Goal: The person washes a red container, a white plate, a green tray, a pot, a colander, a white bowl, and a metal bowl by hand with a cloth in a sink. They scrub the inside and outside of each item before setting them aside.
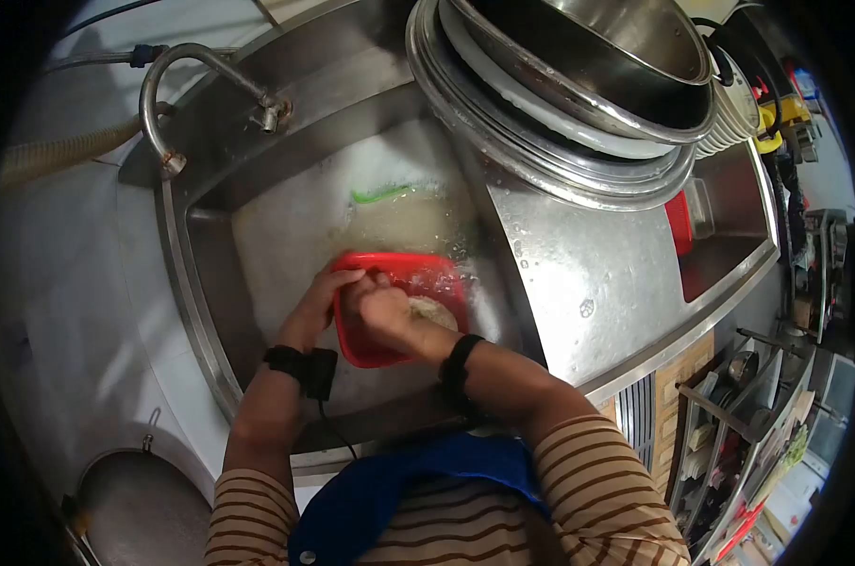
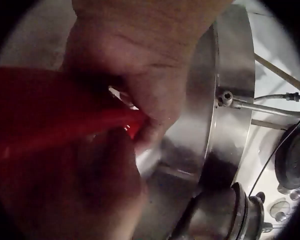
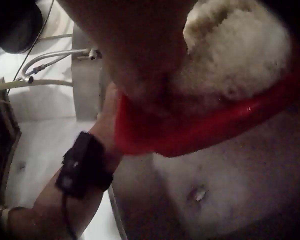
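Observation:
A red plastic basin (image 1: 371, 356) is held inside the steel sink, tilted in the right wrist view. My left hand (image 1: 316, 300) grips its left rim, the thumb lying over the edge. My right hand (image 1: 382, 309) reaches down into the basin near that same side, fingers bent. Whether the fingers hold anything I cannot tell. Beside my right wrist, a pale, rough-textured lump (image 3: 240, 50) lies in the basin. Up close in the left wrist view, my left hand (image 2: 135, 65) bends over the red rim (image 2: 90, 125).
Cloudy water with a thin green object (image 1: 380, 194) covers part of the sink floor (image 1: 286, 236). A bent tap (image 1: 196, 52) arches over the back left. Stacked steel bowls and lids (image 1: 560, 104) stand on the right drainboard (image 1: 588, 283). A red container (image 1: 678, 223) sits beyond.

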A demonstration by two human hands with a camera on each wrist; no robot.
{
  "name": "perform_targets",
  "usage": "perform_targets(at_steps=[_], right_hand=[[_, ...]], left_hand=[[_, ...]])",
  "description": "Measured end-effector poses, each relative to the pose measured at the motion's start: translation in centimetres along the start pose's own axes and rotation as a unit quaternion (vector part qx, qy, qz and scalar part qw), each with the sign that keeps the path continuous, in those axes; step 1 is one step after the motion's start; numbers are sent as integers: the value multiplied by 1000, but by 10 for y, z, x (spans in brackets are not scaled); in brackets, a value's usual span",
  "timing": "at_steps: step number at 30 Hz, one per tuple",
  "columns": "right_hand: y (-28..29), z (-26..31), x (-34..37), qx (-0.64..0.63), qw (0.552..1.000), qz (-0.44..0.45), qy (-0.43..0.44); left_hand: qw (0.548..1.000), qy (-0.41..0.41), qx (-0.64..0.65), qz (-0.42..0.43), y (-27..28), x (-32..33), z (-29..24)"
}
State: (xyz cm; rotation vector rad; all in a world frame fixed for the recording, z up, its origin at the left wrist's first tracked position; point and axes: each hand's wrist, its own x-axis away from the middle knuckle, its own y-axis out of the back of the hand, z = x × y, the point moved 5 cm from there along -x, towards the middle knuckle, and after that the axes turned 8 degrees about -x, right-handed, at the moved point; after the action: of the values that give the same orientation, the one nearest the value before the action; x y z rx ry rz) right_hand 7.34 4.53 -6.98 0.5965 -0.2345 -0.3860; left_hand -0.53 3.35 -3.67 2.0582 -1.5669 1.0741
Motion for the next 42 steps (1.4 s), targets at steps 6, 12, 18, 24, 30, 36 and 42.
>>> perform_targets(at_steps=[6, 12, 18, 24, 30, 36, 42], right_hand=[[27, -46, -5, -10, 974, -88, -209], [51, -78, -2, 64, 958, -158, -230], [17, 0, 2, 51, 984, -127, -113], [2, -16, -12, 46, 992, -18, -114], [7, -58, -24, 70, 985, -76, -135], [84, -60, -24, -60, 969, -102, -217], [105, -118, 20, 84, 910, -260, -311]], left_hand=[[989, -113, 38, -82, 10, 13, 23], [987, -27, -79, -137, 17, 41, 35], [997, -8, 62, 44, 15, -6, 37], [993, 1, 116, -11, 8, -8, 46], [998, -5, -1, -65, 14, -2, 53], [980, -63, 145, -124, 29, -15, 73], [932, -13, 150, -329, 60, 16, 51]])
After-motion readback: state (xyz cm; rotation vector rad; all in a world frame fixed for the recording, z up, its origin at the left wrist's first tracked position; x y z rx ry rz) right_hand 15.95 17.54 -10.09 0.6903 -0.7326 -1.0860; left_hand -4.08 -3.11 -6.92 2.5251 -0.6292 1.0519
